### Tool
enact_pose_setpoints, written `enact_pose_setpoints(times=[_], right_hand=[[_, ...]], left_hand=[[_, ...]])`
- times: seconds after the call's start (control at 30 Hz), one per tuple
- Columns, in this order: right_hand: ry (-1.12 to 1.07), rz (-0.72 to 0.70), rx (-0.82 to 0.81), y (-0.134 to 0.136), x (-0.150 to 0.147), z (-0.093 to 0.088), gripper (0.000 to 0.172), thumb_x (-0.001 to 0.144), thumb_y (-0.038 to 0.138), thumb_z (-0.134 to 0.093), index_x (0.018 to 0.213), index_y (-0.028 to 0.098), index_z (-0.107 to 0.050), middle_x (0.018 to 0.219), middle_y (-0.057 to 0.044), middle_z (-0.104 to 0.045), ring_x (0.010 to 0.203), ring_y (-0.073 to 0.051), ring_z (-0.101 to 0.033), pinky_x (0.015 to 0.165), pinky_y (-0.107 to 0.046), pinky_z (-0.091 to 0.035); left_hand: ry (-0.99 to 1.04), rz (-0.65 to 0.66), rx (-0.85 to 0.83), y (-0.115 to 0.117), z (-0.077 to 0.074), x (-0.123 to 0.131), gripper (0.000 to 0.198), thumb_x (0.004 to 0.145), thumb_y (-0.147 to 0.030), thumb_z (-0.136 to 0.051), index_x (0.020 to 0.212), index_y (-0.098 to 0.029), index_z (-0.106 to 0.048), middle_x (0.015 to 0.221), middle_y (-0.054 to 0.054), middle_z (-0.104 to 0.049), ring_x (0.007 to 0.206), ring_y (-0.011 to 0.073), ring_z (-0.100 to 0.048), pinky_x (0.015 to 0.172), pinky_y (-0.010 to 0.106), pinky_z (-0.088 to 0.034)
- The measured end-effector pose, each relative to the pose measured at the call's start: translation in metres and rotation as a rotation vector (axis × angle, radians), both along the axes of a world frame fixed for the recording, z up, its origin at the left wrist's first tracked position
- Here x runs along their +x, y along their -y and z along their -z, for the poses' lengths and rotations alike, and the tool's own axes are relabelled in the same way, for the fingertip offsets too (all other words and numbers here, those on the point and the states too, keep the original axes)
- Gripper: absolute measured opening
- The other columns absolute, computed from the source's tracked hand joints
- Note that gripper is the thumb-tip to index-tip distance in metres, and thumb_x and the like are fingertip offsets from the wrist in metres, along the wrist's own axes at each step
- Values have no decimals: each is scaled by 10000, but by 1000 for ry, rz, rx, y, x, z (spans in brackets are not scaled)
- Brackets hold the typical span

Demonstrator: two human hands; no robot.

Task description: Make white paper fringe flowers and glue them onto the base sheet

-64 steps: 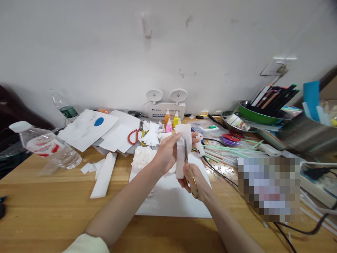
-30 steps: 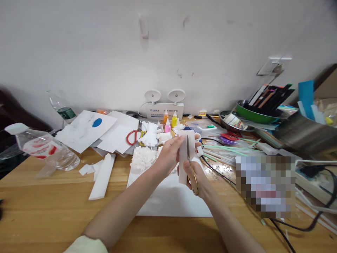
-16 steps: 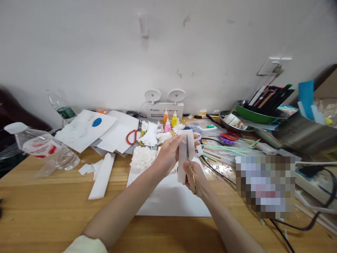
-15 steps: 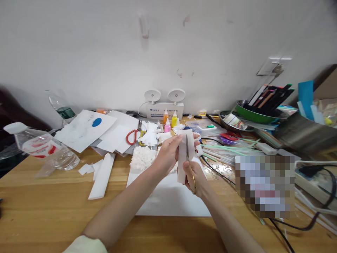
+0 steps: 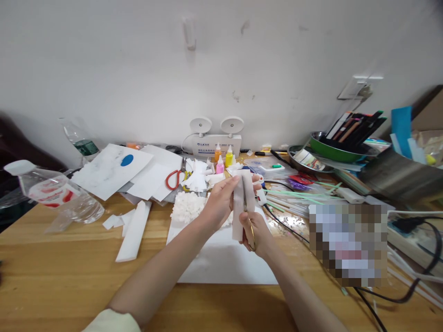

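My left hand pinches the upper part of a white foam strip and holds it upright above a white sheet on the wooden table. My right hand is closed on gold-handled scissors whose blades run up through the strip near its top edge. A pile of small white foam bits lies just left of my hands.
Red-handled scissors, loose white papers and foam offcuts lie to the left, beside a tipped plastic bottle. Small paint bottles stand at the back. Green sticks, cables and a green bowl crowd the right.
The scissors have worked further up the foam strip and their blades have closed. Both hands have drifted slightly left and up with the strip.
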State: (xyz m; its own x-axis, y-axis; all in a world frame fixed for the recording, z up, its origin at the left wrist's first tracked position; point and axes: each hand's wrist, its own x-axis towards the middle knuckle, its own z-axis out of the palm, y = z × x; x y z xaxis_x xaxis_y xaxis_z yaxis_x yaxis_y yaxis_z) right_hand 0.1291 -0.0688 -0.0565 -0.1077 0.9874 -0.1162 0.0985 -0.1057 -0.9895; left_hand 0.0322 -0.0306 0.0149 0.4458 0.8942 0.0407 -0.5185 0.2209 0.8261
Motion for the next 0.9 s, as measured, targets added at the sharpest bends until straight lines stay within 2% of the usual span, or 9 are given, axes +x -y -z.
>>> enact_pose_setpoints(times=[0.17,0.37,0.6,0.9], right_hand=[[-21,-44,61,2,3,3,616,654,766,-297,444,191,-365,302,33,-346,227,-56,-293,228,-183,-182],[112,-45,150,2,9,3,620,744,695,-249,429,179,-387,304,24,-346,246,-61,-328,270,-194,-201],[42,-25,124,0,9,3,664,709,735,-233,444,160,-433,329,8,-394,256,-59,-337,269,-186,-214],[8,7,104,0,8,3,666,676,760,-255,439,162,-425,337,6,-403,255,-51,-320,263,-186,-202]], left_hand=[[-28,19,-3,1,-1,0,319,820,-276,-449,1013,-90,-621,1025,144,-637,983,252,-571,813,335,-446],[-66,87,4,0,-1,0,330,793,-309,-490,995,-91,-632,985,140,-652,965,259,-578,806,338,-443],[-154,93,33,0,5,0,339,815,-321,-458,994,-96,-638,1019,127,-641,1007,250,-547,850,341,-412],[-123,104,22,1,7,2,338,801,-329,-474,980,-100,-646,998,135,-651,992,258,-558,830,337,-422]])
